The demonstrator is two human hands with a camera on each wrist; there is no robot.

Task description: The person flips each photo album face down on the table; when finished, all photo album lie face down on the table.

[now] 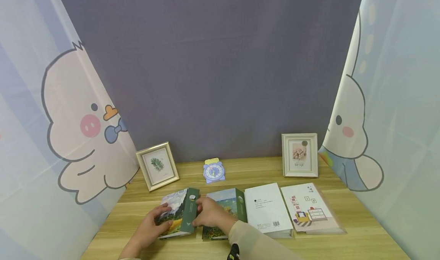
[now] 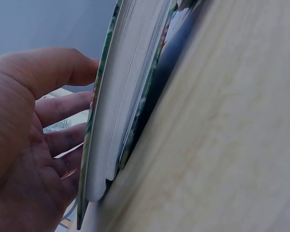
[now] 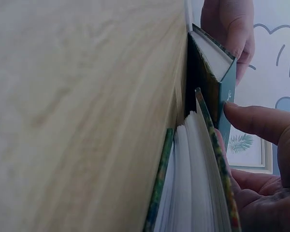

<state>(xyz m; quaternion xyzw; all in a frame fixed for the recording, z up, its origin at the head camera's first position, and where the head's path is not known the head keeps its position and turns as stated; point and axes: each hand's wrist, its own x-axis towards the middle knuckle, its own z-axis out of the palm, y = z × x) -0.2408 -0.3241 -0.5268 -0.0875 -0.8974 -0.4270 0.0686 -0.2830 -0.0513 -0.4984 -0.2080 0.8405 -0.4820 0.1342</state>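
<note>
A thick book with a landscape painting on its cover and a dark green spine lies at the left of the row, its spine side tilted up. My left hand rests fingers and thumb on the painted cover, near its left edge. From the other side my right hand holds the spine, thumb on the green face in the right wrist view; its other fingertips are partly hidden. Under my right forearm lies a second green-spined painted book. In the left wrist view the pages of a book face me.
Right of these lie a white book with a barcode and a book with a furniture drawing. Behind stand a gold picture frame, a small purple clock and a white picture frame. A grey curtain hangs behind the wooden table.
</note>
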